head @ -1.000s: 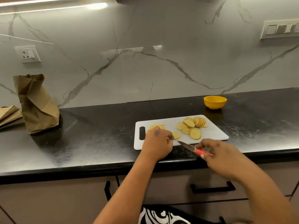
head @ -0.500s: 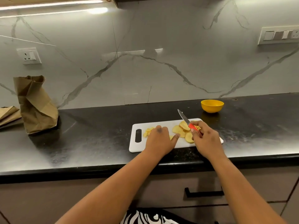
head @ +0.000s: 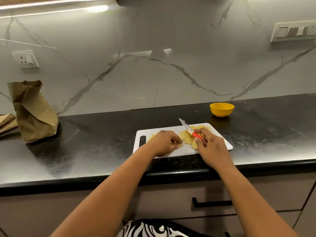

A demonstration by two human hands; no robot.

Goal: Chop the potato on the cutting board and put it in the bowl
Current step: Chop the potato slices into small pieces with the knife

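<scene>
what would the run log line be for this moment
stage: chopping | left hand: pinches potato slice | right hand: holds knife, tip up | slices on cutting board | bowl: no potato visible

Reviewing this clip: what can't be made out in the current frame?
Head view only:
- Bowl contents: near wall hides the inside.
- Pieces under the left hand: covered and motion-blurred.
- Slices behind the right hand and knife: partly covered.
- Folded paper: cut by the left edge.
</scene>
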